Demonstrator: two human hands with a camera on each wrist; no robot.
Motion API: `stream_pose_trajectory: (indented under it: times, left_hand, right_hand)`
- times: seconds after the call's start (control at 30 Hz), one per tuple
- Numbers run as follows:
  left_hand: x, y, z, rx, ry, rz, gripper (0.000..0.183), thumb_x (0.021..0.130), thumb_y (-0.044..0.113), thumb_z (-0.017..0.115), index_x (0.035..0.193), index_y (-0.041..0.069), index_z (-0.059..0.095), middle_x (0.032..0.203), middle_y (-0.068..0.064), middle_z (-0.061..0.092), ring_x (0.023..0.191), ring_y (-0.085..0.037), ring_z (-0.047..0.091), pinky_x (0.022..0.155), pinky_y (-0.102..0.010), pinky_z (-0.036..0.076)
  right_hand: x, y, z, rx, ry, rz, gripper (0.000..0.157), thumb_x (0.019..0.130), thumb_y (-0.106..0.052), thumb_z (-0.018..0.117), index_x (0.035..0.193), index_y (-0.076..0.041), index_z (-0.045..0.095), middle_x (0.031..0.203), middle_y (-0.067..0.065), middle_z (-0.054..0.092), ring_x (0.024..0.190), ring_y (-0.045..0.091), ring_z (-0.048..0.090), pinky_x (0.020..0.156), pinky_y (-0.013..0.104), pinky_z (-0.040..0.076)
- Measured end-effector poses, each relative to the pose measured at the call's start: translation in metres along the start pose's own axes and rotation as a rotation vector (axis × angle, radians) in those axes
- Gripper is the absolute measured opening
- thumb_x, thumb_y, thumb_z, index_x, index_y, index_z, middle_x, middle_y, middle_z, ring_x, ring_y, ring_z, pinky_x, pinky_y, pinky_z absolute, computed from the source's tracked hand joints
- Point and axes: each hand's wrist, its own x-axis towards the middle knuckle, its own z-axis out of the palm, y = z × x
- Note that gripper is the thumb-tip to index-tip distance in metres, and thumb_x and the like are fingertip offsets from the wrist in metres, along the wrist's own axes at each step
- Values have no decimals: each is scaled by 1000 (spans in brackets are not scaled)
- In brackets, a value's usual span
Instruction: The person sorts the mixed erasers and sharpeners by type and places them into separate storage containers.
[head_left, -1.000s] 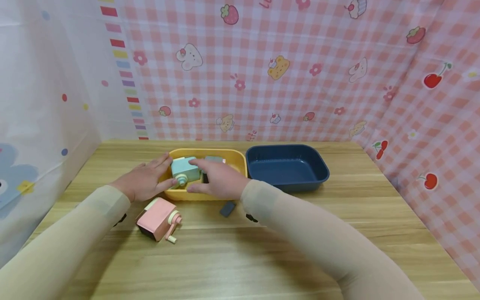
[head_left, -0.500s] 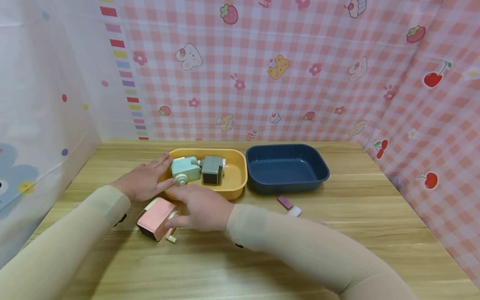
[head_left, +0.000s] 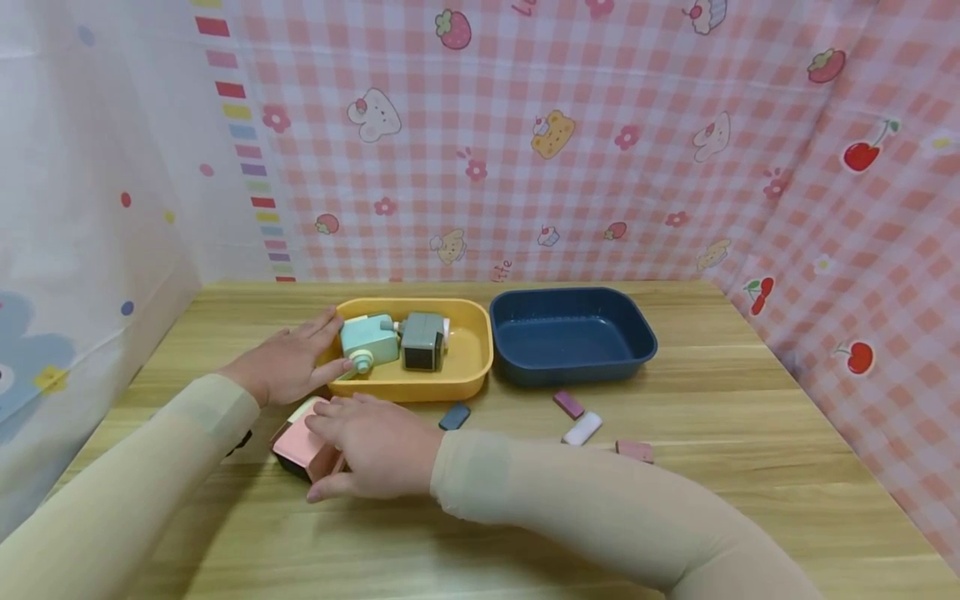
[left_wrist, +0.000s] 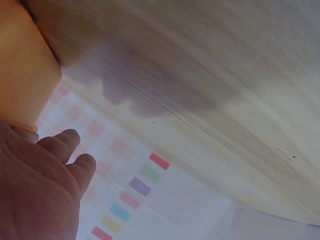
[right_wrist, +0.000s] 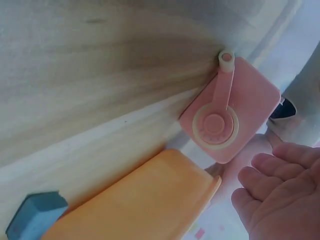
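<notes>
My left hand rests on the left end of the yellow bin, fingers nearly straight outside the wall and thumb over the rim. Inside that bin sit a teal crank pencil sharpener and a grey one. In front of it, on the table, stands a pink pencil sharpener. My right hand reaches over the pink sharpener's right side, fingers extended and overlapping its top in the head view. The right wrist view shows its crank and the loosely straight fingers beside it.
A dark blue bin stands right of the yellow one. On the table in front lie small eraser-like blocks: slate, magenta, white and pink. Patterned cloth hangs behind and at both sides.
My right hand has moved from over the yellow bin, toward me and left, to the pink sharpener. The small blocks it covered now show. My left hand stays on the bin.
</notes>
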Motion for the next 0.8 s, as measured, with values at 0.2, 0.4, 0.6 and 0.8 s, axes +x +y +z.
stream_pose_trajectory:
  times: [0.2,0.4,0.6,0.8]
  left_hand:
    - [1,-1,1,12,12,12,88,110,60,37,166,-4,16,175,-28,7,160,-49,19,122,-76,22]
    - [1,-2,2,16,13,16,88,110,60,36,166,-4,16,175,-29,7,159,-49,19,121,-76,23]
    - [1,-2,3,9,12,14,88,110,62,35,167,-3,15,175,-28,6,160,-49,18,122,-76,21]
    - [1,-3,4,7,17,8,88,110,61,35,167,-3,15,175,-27,6,160,-48,18,122,-75,20]
  right_hand:
    - [4,-3,6,-115,-25,-31,81,97,-72,56,159,-20,47,169,-6,40,162,10,24,133,37,21]
    - [5,-3,9,-153,-26,-68,70,99,-70,55,151,-24,54,161,-13,50,162,11,24,133,39,23]
    - [6,-2,11,-170,-17,-79,63,99,-68,56,147,-27,57,154,-18,57,160,11,29,133,39,25]
    - [7,-1,13,-190,46,-79,46,101,-66,56,130,-32,66,154,-14,57,154,15,43,130,38,31]
